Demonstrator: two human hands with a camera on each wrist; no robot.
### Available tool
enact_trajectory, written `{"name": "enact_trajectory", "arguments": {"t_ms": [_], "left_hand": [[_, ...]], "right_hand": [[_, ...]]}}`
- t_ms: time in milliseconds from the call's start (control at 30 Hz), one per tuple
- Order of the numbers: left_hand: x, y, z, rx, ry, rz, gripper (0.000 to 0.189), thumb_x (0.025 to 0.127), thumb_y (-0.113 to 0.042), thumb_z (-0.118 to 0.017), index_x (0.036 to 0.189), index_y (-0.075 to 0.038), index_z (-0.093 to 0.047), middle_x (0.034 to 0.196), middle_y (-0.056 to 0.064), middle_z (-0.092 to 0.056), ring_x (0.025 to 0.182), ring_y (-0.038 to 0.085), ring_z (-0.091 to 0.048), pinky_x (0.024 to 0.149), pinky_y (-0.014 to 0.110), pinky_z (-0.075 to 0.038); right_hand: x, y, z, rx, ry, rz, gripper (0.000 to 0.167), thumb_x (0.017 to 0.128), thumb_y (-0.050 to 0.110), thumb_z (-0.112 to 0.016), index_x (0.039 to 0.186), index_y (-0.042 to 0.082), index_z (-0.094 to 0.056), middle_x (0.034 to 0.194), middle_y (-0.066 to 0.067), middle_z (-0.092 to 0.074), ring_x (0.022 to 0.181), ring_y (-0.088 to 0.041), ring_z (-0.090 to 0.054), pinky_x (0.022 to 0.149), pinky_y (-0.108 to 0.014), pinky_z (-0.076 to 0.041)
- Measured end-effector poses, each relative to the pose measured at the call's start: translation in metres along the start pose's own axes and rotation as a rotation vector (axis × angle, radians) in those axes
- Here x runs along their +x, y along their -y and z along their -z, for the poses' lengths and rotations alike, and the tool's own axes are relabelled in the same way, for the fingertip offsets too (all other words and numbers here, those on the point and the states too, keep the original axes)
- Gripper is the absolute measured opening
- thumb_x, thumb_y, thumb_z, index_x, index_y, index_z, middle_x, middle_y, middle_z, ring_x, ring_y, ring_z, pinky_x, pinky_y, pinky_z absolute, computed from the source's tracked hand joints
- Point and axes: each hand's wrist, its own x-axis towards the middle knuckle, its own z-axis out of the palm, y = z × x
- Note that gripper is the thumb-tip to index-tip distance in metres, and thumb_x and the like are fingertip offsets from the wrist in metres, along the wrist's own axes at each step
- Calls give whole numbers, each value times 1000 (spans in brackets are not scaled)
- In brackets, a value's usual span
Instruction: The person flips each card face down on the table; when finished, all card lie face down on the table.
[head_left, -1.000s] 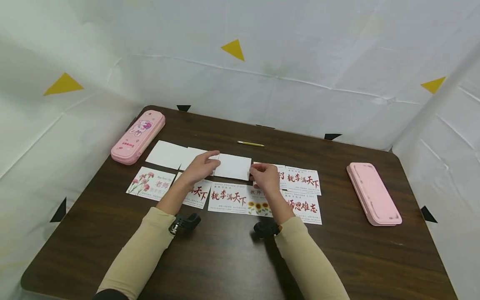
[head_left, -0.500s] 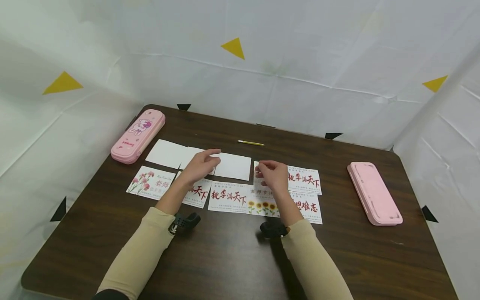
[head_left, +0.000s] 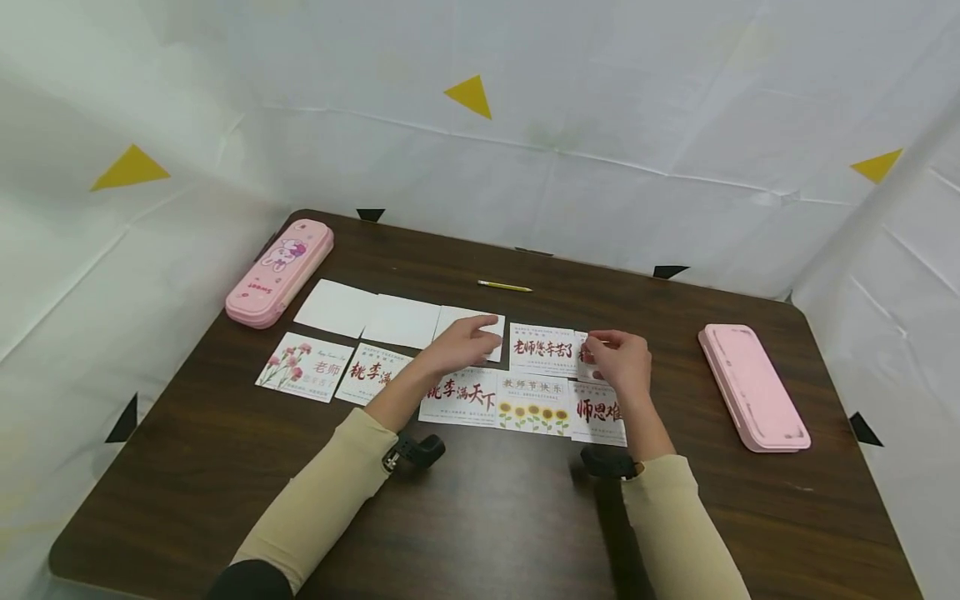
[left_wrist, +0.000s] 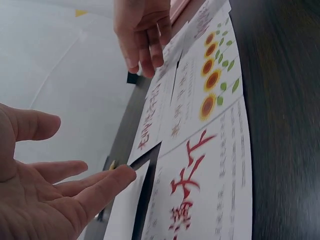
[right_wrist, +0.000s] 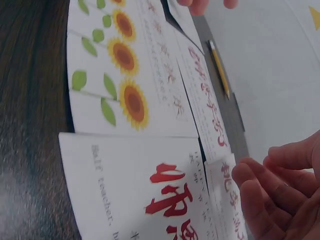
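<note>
My left hand (head_left: 463,343) is over the right one of the white blank cards (head_left: 405,321) in the head view. In the left wrist view its fingers (left_wrist: 100,192) are extended and apart, with nothing between them. My right hand (head_left: 624,362) is over the far-right card of the back row, covering most of it. The right wrist view has its fingers (right_wrist: 252,200) loosely bent beside that red-lettered card (right_wrist: 225,185); whether they touch it is unclear. Between the hands lies a printed card (head_left: 542,348) with red characters. The sunflower card (head_left: 534,412) is in front of it.
A carnation card (head_left: 303,367) lies at the left of the front row, beside several red-lettered cards (head_left: 456,398). A yellow pencil (head_left: 505,286) lies behind the cards. Pink pencil cases stand left (head_left: 279,273) and right (head_left: 752,387). White sheeting (head_left: 600,100) surrounds the dark table (head_left: 480,500).
Both hands have moved to the right along the back row. The left has come off the middle blank card, and the right has uncovered the red-lettered card between the hands.
</note>
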Motion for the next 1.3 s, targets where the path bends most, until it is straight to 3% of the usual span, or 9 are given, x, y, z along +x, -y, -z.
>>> {"name": "enact_trajectory", "arguments": {"t_ms": [67,133,300,433,533,733,967,1133,1300], "left_hand": [[5,-2,-7,-12,5,17,57,101,-23,-52,151,-3,-34,135,22,-55,119,35,-58,92,35,-52],[10,-3,-13,-18,1,25,57,101,-23,-52,151,-2,-34,132,23,-57,117,34,-60,91,34,-53],[17,-8,-22,-10,-7,36,57,100,-22,-51,151,-2,-34,126,25,-59,111,34,-62,89,35,-53],[19,-8,-24,1,-5,52,60,100,-22,-52,152,-2,-31,120,24,-62,108,33,-64,92,38,-52],[19,-7,-25,13,3,64,62,99,-24,-53,152,-1,-31,123,23,-61,109,31,-64,94,38,-51],[21,-5,-26,1,1,71,61,99,-23,-53,152,-1,-33,123,23,-61,109,31,-64,92,36,-52],[23,-5,-26,-33,-7,85,58,99,-22,-54,151,-2,-36,123,23,-60,110,30,-63,89,33,-53],[23,-5,-27,-39,-8,80,57,98,-22,-55,149,-3,-38,127,23,-59,114,31,-61,90,34,-53],[22,-5,-25,-39,-14,60,56,99,-22,-53,150,-3,-38,131,21,-58,117,31,-59,92,34,-52]], "right_hand": [[9,-15,-1,-29,21,28,39,94,44,-62,116,13,-72,101,-8,-73,78,-17,-70,51,-24,-53],[7,-15,0,-33,26,28,39,94,44,-63,116,12,-72,99,-8,-73,78,-18,-70,51,-23,-53],[-22,19,10,-1,52,-29,33,94,30,-64,115,5,-71,100,-14,-73,80,-23,-71,46,-23,-51],[-28,27,12,9,55,-37,34,94,27,-65,116,3,-71,100,-16,-73,81,-24,-72,49,-25,-53],[-15,9,6,-11,53,-23,36,93,34,-66,115,7,-72,99,-11,-73,80,-21,-71,47,-23,-51],[13,-31,-5,-61,68,37,45,91,49,-65,115,13,-73,102,-7,-71,82,-20,-69,59,-27,-56],[-17,11,8,-42,104,2,36,92,33,-68,115,5,-72,109,-16,-70,84,-25,-68,47,-24,-51],[-31,31,14,-32,128,-35,35,93,28,-65,118,4,-71,117,-18,-66,89,-26,-67,57,-28,-55],[-33,32,17,9,119,-46,29,95,21,-63,117,4,-71,115,-16,-67,89,-24,-67,62,-35,-57]]}}
